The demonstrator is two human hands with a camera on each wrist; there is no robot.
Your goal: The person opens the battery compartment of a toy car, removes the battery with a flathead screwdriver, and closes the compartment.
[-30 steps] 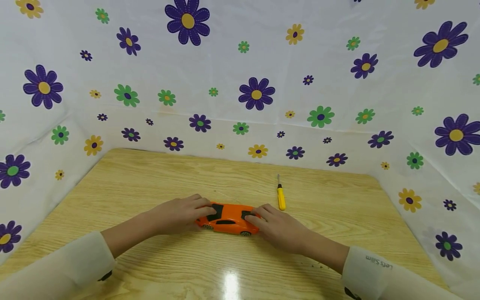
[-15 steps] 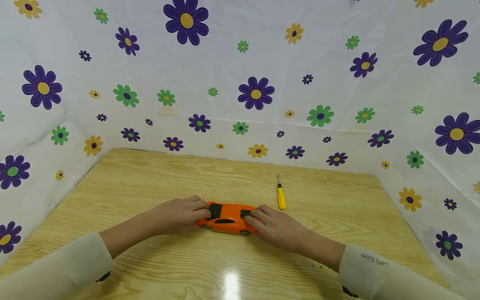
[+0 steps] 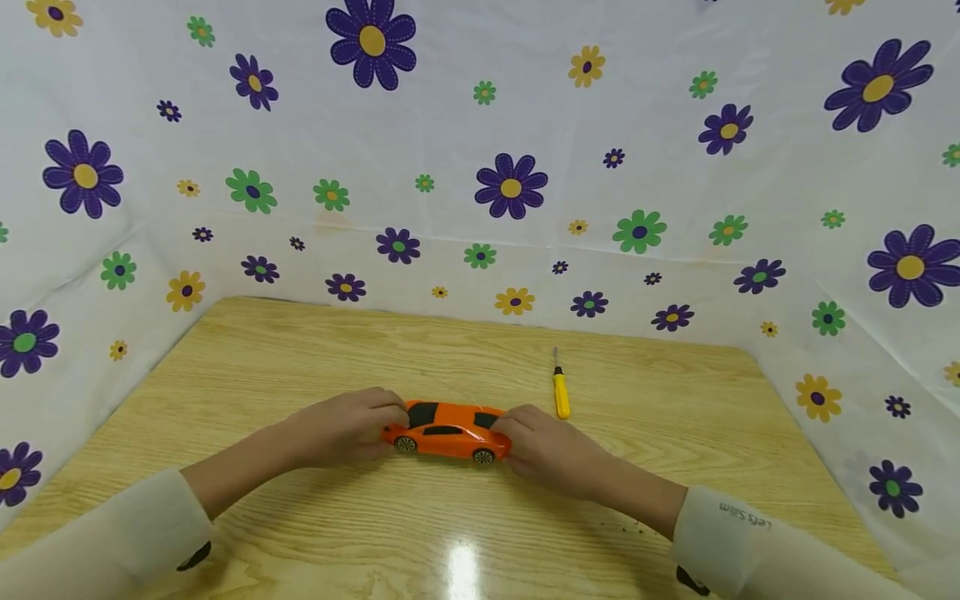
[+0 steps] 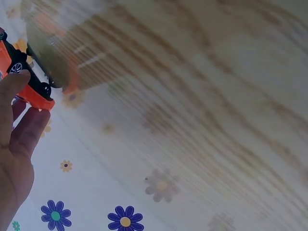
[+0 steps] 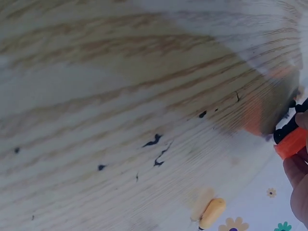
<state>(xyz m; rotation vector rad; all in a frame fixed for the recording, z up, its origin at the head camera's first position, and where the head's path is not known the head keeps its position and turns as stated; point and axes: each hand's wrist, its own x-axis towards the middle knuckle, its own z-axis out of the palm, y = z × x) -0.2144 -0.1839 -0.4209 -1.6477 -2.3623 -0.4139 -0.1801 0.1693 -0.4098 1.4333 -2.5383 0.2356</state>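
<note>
"Well, taking the head view first, what did a good hold on the orange toy car (image 3: 452, 435) call for?"

"Evenness, most likely. It sat between the two hands, over the wooden table (image 3: 360, 525), the left hand (image 3: 351, 427) gripping one end and the right hand (image 3: 553, 457) the other. Matched pressure would probably have kept it level and untwisted. The yellow screwdriver (image 3: 561, 396) lay just beyond the right hand."

"And the pose there?"

"Both forearms (image 3: 243, 467) slanted inward from the near corners, the backs of the hands uppermost, the fingers (image 3: 392, 412) bent over the car's ends."

"What did the left wrist view add?"

"The car's dark underside (image 4: 36, 84), with a reflection (image 4: 52, 53) apart from it, so the car appeared to be off the table. The thumb (image 4: 17, 85) lay against the side beside a wheel (image 4: 17, 68), other fingers at the end. Keeping the thumb off that wheel seemed wiser, since it could roll."

"And the right wrist view?"

"Only part of that grip showed, at the edge: thumb and fingers about the orange end. How firmly they pressed, nobody could tell."
</note>
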